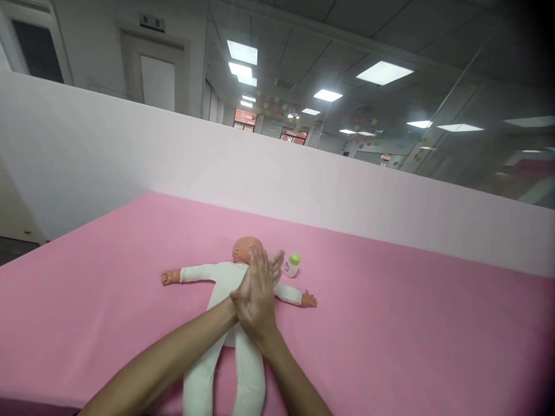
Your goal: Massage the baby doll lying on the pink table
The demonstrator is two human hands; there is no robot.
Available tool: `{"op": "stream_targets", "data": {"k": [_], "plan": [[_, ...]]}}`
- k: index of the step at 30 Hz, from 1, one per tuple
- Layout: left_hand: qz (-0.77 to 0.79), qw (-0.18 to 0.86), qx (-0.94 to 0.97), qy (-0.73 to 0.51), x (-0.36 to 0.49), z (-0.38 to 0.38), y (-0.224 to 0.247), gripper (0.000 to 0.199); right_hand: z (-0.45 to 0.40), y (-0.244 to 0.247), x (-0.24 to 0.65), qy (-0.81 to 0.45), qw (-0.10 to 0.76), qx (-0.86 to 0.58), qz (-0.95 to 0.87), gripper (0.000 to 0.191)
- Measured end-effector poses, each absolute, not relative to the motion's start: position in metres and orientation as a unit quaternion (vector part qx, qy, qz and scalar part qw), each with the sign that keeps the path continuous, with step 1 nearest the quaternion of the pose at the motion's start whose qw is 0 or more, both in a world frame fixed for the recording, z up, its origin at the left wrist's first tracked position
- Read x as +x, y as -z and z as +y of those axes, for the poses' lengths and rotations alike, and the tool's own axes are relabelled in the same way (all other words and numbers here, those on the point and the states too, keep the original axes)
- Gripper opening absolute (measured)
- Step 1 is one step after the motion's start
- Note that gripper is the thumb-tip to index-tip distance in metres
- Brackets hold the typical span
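My left hand [276, 267] and my right hand [259, 303] are pressed together above a baby doll [228, 283]. The right hand covers much of the left, and its fingers are stretched upward. Fingertips of my left hand show behind it, extended to the right. I see nothing held between the palms, though the contact area is hidden. The doll wears a white cloth bodysuit and lies with both arms spread; my hands and forearms cover part of its head, chest and one side. Close to my fingertips stands a small clear jar with a green lid [293, 265].
A pink padded table surface [390, 323] spreads beneath the doll. Along its far side runs a low white wall [303, 179] with a glass pane above. Beyond are a door [156, 81] and ceiling lights.
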State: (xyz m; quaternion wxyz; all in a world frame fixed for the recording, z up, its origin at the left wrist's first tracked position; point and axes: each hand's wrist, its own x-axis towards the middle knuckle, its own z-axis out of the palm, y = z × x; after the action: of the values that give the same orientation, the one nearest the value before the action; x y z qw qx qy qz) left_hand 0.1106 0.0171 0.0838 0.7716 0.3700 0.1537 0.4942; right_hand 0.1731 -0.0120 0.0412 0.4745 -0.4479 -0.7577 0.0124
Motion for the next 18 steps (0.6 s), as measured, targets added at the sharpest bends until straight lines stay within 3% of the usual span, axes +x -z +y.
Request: {"op": "stream_targets", "data": {"k": [6,10,12,18], "plan": [[0.128,0.758,0.414,-0.488,0.094,0.006,-0.075,0.080,0.020,-0.054,0.204,-0.084,0.519,-0.506,-0.684,0.069],[0.235,0.553,0.540,-0.590,0.059,0.014,-0.051,0.067,0.025,-0.019,0.225,-0.134,0.488,-0.559,-0.657,0.078],[0.289,0.431,0.602,-0.607,0.044,0.022,-0.031,0.072,0.023,0.003,0.227,-0.147,0.446,-0.574,-0.671,0.083],[0.415,0.320,0.722,-0.453,0.026,0.048,0.027,0.088,0.035,0.042,0.221,-0.157,0.359,-0.583,-0.712,0.082]]}}
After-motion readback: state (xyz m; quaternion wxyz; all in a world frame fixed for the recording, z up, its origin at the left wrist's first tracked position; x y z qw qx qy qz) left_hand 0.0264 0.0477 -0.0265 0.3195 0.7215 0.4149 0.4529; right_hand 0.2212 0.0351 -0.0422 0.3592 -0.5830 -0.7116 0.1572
